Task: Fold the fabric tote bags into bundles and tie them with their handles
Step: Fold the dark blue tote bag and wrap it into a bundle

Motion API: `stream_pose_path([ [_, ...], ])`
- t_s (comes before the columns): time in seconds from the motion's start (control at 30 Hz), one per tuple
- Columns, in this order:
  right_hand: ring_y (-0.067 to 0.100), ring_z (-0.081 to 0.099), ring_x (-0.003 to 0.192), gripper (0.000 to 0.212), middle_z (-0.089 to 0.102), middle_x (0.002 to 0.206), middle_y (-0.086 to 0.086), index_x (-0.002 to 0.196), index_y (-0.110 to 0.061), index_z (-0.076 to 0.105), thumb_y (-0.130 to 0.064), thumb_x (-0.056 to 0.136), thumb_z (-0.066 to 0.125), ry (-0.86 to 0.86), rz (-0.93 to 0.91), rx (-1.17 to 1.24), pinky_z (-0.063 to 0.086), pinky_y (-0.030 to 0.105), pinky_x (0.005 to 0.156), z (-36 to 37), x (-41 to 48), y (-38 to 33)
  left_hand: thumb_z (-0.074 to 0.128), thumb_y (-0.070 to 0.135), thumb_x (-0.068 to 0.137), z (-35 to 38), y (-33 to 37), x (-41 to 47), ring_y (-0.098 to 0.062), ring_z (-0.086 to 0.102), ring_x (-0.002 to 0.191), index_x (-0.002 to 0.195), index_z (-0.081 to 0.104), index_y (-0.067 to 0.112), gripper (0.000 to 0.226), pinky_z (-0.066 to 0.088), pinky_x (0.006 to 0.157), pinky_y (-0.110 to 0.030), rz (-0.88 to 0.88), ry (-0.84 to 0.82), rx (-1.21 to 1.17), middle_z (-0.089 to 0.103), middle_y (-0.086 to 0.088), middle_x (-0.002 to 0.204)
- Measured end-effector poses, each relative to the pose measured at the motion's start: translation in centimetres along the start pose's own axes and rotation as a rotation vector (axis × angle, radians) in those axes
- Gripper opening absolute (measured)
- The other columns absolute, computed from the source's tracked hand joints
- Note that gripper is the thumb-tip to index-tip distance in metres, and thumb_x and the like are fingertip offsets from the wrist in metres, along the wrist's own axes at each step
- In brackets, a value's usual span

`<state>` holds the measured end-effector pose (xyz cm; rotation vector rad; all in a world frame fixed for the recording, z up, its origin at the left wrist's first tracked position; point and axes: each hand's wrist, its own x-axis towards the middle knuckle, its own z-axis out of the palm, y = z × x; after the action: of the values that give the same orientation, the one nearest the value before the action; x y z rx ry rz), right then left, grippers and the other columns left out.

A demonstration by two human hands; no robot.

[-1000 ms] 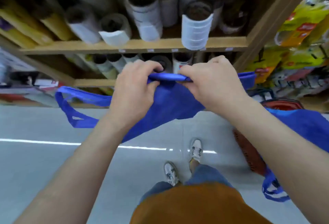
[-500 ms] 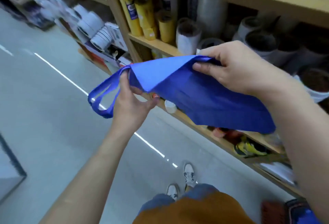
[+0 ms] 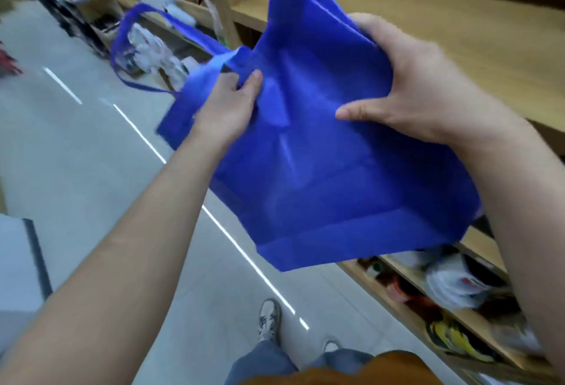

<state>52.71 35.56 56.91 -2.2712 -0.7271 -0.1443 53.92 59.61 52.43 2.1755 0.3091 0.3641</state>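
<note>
Blue tote bag (image 3: 321,176) held in mid-air above the floor (image 3: 91,170): left hand (image 3: 227,106) fingers pinch its handle-side edge; right hand (image 3: 419,88) fingers clamp the gathered far edge beside a wooden shelf (image 3: 458,18).

I see both bare hands holding a blue tote bag (image 3: 321,176) in the air beside a wooden shelf (image 3: 458,36). My left hand (image 3: 227,106) pinches the fabric near the top edge; my right hand (image 3: 419,85) grips the gathered side, thumb pressed on the front. One handle (image 3: 134,48) loops out to the left above the grey floor (image 3: 91,170).
</note>
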Motion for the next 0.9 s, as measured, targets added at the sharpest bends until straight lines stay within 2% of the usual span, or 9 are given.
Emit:
stream_pose_path([
  [0.07, 0.007, 0.062, 0.089, 0.023, 0.068, 0.098, -0.013, 0.112, -0.026, 0.066, -0.032, 0.09, 0.066, 0.185, 0.048, 0.003, 0.05, 0.026, 0.081, 0.2, 2.1, 0.8, 0.055, 0.051, 0.085, 0.2, 1.3, 2.9, -0.029, 0.057, 0.065, 0.068, 0.053, 0.015, 0.039, 0.045, 0.066, -0.038, 0.055, -0.013, -0.004, 0.053, -0.008, 0.064],
  [0.13, 0.007, 0.054, 0.067, 0.025, 0.061, 0.077, -0.005, 0.085, -0.012, 0.068, -0.032, 0.094, 0.056, 0.384, 0.118, 0.104, 0.046, 0.034, 0.062, 0.2, 4.8, 2.2, 0.06, 0.042, 0.087, 0.7, 2.2, 5.6, -0.021, 0.057, 0.062, 0.098, 0.056, 0.018, 0.026, 0.047, 0.065, -0.034, 0.09, -0.053, -0.088, 0.06, -0.002, 0.072],
  [0.27, 0.012, 0.041, 0.07, 0.024, 0.047, 0.077, 0.003, 0.075, -0.014, 0.056, -0.034, 0.088, 0.054, 0.726, 0.298, 0.362, 0.032, 0.03, 0.059, -1.2, 10.2, 5.8, 0.067, 0.04, 0.083, 1.1, 3.4, 9.4, -0.016, 0.064, 0.101, 0.142, 0.036, 0.026, 0.068, 0.052, 0.091, -0.033, 0.24, -0.197, -0.166, 0.062, 0.003, 0.117],
  [0.4, 0.008, 0.046, 0.071, 0.025, 0.053, 0.073, -0.005, 0.066, -0.022, 0.049, -0.032, 0.088, 0.051, 0.919, 0.439, 0.325, 0.039, 0.028, 0.063, -2.6, 14.8, 9.0, 0.066, 0.032, 0.091, 1.3, 2.2, 12.2, -0.004, 0.05, 0.123, 0.132, 0.057, 0.028, 0.041, 0.039, 0.107, -0.028, 0.524, -0.431, 0.11, 0.055, 0.006, 0.133],
  [0.5, 0.008, 0.051, 0.079, 0.022, 0.059, 0.081, -0.008, 0.078, -0.021, 0.057, -0.034, 0.092, 0.047, 1.033, 0.54, 0.051, 0.045, 0.03, 0.073, -3.2, 16.6, 10.7, 0.071, 0.044, 0.085, 0.6, 0.8, 14.8, -0.005, 0.038, 0.137, 0.125, 0.064, 0.03, 0.042, 0.028, 0.112, -0.023, 0.639, -0.572, 0.237, 0.047, 0.001, 0.147],
  [0.63, 0.019, 0.054, 0.088, 0.028, 0.067, 0.1, 0.008, 0.091, -0.017, 0.064, -0.031, 0.099, 0.042, 1.03, 0.624, -0.243, 0.038, 0.034, 0.078, -3.9, 17.0, 12.6, 0.058, 0.079, 0.058, -0.4, -0.6, 17.6, -0.008, 0.018, 0.145, 0.145, 0.038, 0.044, 0.096, 0.017, 0.119, -0.031, 0.796, -0.823, 0.506, 0.025, 0.01, 0.157],
  [0.77, 0.029, 0.058, 0.106, 0.031, 0.066, 0.116, 0.009, 0.111, -0.009, 0.063, -0.029, 0.101, 0.042, 0.976, 0.7, -0.331, 0.031, 0.023, 0.073, -3.7, 17.1, 13.4, 0.051, 0.05, 0.078, 0.9, -0.4, 20.1, -0.029, 0.031, 0.142, 0.145, 0.034, 0.047, 0.069, 0.029, 0.113, -0.049, 0.965, -0.728, 0.625, 0.031, 0.0, 0.158],
  [0.83, 0.032, 0.055, 0.115, 0.034, 0.06, 0.125, 0.012, 0.125, -0.009, 0.055, -0.028, 0.098, 0.048, 0.919, 0.778, -0.356, 0.038, 0.025, 0.086, -3.9, 16.7, 13.8, 0.045, 0.04, 0.084, 1.3, 0.2, 20.4, -0.032, 0.037, 0.137, 0.146, 0.035, 0.044, 0.063, 0.035, 0.11, -0.046, 1.03, -0.724, 0.633, 0.036, -0.004, 0.155],
  [0.9, 0.039, 0.044, 0.128, 0.059, 0.045, 0.141, 0.021, 0.145, -0.009, 0.036, -0.031, 0.094, 0.056, 0.801, 0.872, -0.477, 0.034, 0.036, 0.106, -4.0, 15.8, 12.9, 0.035, 0.044, 0.085, 1.8, 0.6, 20.3, -0.029, 0.039, 0.137, 0.146, 0.034, 0.045, 0.062, 0.039, 0.106, -0.045, 1.082, -0.679, 0.666, 0.038, -0.001, 0.154],
])
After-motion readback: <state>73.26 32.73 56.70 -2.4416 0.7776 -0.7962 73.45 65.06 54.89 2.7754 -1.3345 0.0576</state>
